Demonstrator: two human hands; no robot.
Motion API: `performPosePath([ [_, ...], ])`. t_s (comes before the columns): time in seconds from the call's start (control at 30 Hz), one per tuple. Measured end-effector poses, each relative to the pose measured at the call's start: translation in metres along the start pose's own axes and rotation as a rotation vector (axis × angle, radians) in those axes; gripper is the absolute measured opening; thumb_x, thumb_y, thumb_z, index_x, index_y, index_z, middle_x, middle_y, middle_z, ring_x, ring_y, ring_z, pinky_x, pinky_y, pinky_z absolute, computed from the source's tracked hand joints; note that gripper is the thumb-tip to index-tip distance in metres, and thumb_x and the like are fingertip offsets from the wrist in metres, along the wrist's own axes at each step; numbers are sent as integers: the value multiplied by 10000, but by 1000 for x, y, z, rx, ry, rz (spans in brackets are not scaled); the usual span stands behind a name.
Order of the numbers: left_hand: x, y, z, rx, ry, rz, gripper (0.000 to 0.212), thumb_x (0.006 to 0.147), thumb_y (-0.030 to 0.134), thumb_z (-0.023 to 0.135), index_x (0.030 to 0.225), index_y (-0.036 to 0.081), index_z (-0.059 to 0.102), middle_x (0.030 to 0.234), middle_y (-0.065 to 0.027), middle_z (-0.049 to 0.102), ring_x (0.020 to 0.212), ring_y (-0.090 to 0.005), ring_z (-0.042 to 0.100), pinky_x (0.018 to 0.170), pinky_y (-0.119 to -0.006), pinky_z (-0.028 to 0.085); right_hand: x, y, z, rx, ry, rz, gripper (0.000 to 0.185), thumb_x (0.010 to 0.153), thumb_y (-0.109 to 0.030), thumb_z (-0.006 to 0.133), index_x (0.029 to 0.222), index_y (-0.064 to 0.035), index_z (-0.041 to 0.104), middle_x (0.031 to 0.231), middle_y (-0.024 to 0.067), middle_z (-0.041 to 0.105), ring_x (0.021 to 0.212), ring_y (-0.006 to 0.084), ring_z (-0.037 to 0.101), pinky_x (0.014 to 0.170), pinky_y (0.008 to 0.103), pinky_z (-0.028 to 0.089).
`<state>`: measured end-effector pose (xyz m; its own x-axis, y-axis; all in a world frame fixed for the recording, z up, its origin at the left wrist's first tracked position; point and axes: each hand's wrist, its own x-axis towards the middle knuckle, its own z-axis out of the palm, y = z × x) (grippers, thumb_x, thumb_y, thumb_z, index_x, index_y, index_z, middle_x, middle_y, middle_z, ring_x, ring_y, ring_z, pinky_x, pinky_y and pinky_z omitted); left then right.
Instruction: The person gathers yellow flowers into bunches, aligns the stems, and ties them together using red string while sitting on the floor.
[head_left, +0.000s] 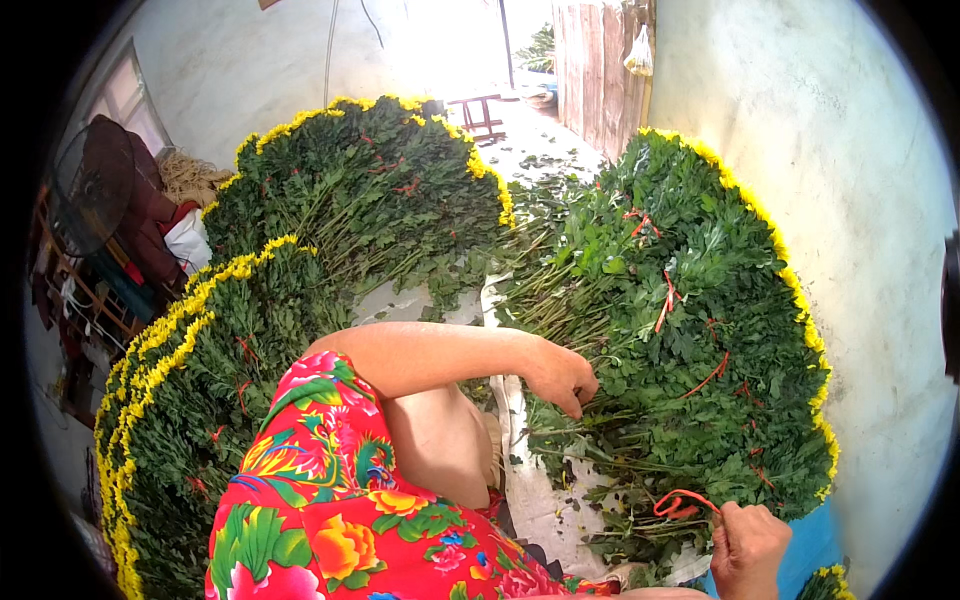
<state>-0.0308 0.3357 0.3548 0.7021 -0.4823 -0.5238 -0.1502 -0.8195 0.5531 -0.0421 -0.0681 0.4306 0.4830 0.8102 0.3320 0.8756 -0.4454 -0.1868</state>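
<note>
My left hand (561, 375) reaches across to the stems of the right-hand flower pile, its fingers curled downward. Whether stems are caught in those fingers is not clear. At lower right, my right hand (750, 541) pinches a looped red tie (686, 501) between thumb and fingers. Beneath the tie lie loose leafy stems (637, 521). The right-hand pile of chrysanthemums (675, 300) has stem ends towards me and yellow blooms (780, 255) along its outer rim. Several red ties (666, 300) show among its leaves.
More chrysanthemum bundles (375, 180) are heaped ahead, and others (202, 397) curve along my left. A whitish sheet (551, 491) with leaf scraps covers the floor between. A fan (94, 187) stands far left. Beyond are a small wooden stool (480, 118) and a wooden door (600, 71); a wall (847, 247) borders the right.
</note>
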Motion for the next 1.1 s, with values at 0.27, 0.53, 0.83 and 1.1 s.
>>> performPosePath([
  [0.27, 6, -3, 3, 4, -23, -26, 435, 912, 360, 679, 1147, -1, 617, 923, -182, 679, 882, -334, 651, 769, -449, 504, 2, 1, 2, 0, -69, 27, 220, 816, -33, 719, 1031, 8, 707, 849, 169, 687, 753, 333, 667, 655, 407, 543],
  [0.53, 8, -4, 1, 29, -32, -69, 467, 905, 364, 683, 1196, 5, 612, 950, -190, 688, 922, -352, 660, 800, -458, 511, 9, 4, 3, 18, -94, 26, 230, 817, -27, 717, 1044, 11, 698, 834, 163, 672, 738, 337, 648, 646, 413, 533],
  [0.83, 14, -5, 7, 112, -46, -91, 493, 895, 363, 685, 1244, 22, 609, 1056, -195, 685, 1039, -369, 645, 883, -470, 505, 14, 5, 3, 44, -123, 25, 192, 839, 4, 687, 1031, 11, 684, 798, 164, 636, 718, 344, 624, 622, 415, 511],
  [1.1, 17, -2, 7, 112, -71, -78, 482, 879, 360, 691, 1213, 20, 622, 1050, -202, 687, 1025, -378, 646, 875, -476, 505, 14, 2, 2, 68, -134, 34, 167, 849, -3, 681, 1015, 8, 670, 762, 154, 598, 701, 342, 603, 606, 421, 492],
])
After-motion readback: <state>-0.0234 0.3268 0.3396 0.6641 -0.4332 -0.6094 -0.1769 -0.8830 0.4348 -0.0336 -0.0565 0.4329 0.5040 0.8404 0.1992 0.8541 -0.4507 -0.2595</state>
